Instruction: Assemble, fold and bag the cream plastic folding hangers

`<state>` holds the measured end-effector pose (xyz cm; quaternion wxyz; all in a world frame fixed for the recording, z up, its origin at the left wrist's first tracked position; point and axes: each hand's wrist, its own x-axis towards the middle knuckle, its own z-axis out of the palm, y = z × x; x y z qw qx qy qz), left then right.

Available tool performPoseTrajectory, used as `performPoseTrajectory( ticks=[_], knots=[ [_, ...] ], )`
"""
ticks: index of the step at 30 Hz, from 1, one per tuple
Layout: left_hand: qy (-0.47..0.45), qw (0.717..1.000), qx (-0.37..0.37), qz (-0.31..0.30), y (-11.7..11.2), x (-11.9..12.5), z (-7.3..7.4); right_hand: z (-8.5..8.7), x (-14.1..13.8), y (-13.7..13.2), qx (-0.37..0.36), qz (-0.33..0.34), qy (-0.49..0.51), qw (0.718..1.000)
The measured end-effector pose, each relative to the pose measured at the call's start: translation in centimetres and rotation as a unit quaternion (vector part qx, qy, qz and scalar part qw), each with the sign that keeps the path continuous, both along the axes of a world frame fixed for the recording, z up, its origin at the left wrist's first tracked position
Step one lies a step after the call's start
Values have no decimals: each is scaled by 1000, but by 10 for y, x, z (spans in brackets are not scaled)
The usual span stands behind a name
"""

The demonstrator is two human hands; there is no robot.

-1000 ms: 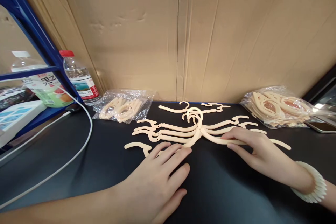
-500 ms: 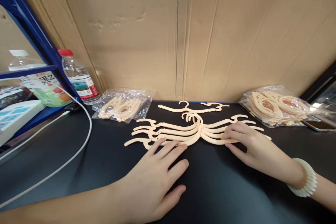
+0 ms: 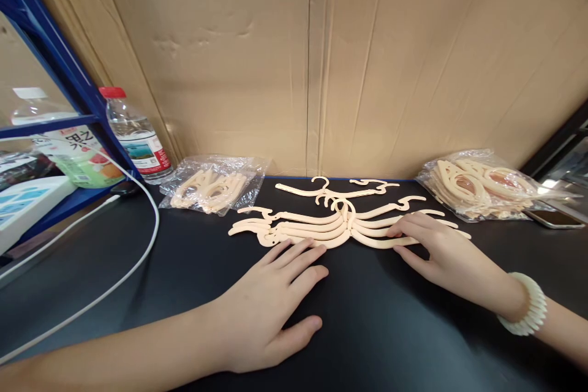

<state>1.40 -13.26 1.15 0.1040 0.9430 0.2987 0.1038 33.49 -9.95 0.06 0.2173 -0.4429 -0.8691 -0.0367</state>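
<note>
Several cream folding clothes hangers [image 3: 327, 236] lie overlapped in a row on the black table, their hooks bunched together at the far middle. My left hand [image 3: 271, 300] is spread, palm down, with its fingertips against the near edge of the closest hanger's left arm. Around the right arm of that same hanger, my right hand [image 3: 436, 251] has its thumb on the near side and its fingers across the top. Its fingers cover part of the hangers' right arms. A separate cream hanger [image 3: 303, 192] lies just beyond the row.
A clear plastic bag of folded hanger parts [image 3: 211, 187] sits at the left, and a fuller bag [image 3: 478, 187] at the right beside a phone [image 3: 554, 217]. Bottles [image 3: 142, 147] stand by a blue rack [image 3: 59, 67]. A white cable [image 3: 154, 220] curves across the left side. Cardboard [image 3: 229, 61] walls the back.
The nearest hanger's left end has shifted away from me, closing up against the hangers behind it. Both hands have moved slightly forward with it.
</note>
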Motion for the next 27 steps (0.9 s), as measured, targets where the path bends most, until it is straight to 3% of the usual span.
performPoseTrajectory(
  ticks=[17, 22, 27],
  knots=[
    [-42, 998, -40, 2, 5, -2, 1, 0, 2, 1, -15, -11, 8, 1000],
    [-56, 998, -6, -39, 5, 1, 2, 7, -4, -4, 8, 47, 29, 998],
    [-51, 995, -3, -89, 4, 4, 5, 10, -13, -11, 26, 125, -26, 992]
  ],
)
